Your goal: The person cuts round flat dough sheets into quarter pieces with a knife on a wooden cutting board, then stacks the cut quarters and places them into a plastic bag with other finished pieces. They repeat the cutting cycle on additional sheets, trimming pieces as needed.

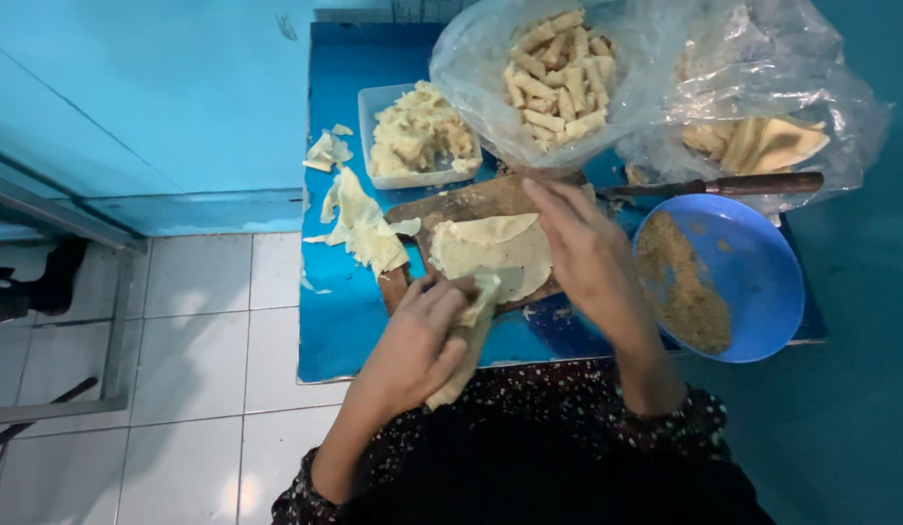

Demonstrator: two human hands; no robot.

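Observation:
My left hand (422, 340) grips a limp pale pastry sheet (466, 355) that hangs over the blue table's near edge. My right hand (583, 253) hovers with fingers spread over the right side of a wooden cutting board (471, 199), holding nothing. On the board lies a round thin wrapper sheet (490, 253) with one edge folded over. A knife (724, 185) with a dark wooden handle rests across the rim of a blue bowl (762, 272) of brown crumbs.
A clear plastic bag (558, 73) of rolled pastry sticks stands behind the board, a second bag (762, 136) with folded sheets to its right. A clear tub (412, 136) of dough scraps and torn wrapper pieces (359, 228) lie at left. White floor tiles (198, 369) spread below.

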